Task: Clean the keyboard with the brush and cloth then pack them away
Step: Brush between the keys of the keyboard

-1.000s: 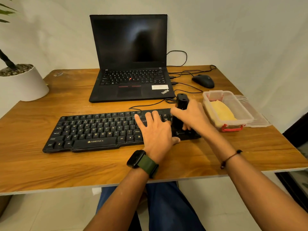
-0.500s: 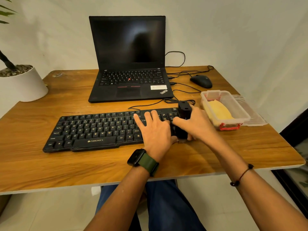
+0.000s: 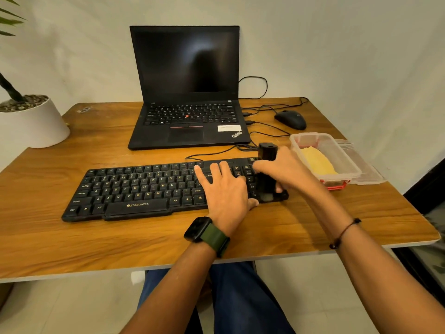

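View: looking down from head height at a wooden desk (image 3: 72,237), both bare forearms reaching forward.
Keyboard: black keyboard (image 3: 134,191) lies across the desk's middle, in front of an open, dark laptop (image 3: 187,92).
Left hand: left hand (image 3: 224,189) lies flat, fingers spread, pressing down on the keyboard's right half, apparently to steady it.
Right hand: right hand (image 3: 286,169) is curled around an upright black brush (image 3: 266,169), whose lower end rests on the number pad at the keyboard's right end.
Brush bristles: hidden under the body, so I cannot tell how they meet the keys.
Cloth: yellow cloth (image 3: 317,162) lies inside an open clear box (image 3: 346,160) just right of the keyboard, its lid (image 3: 368,174) beside it.
Others: mouse (image 3: 290,119) and cables behind the box, white plant pot (image 3: 31,121) at far left.
Progress: early, it seems. Brushing is under way at the right end. Wiping with the cloth and packing both tools into the box are not yet done.
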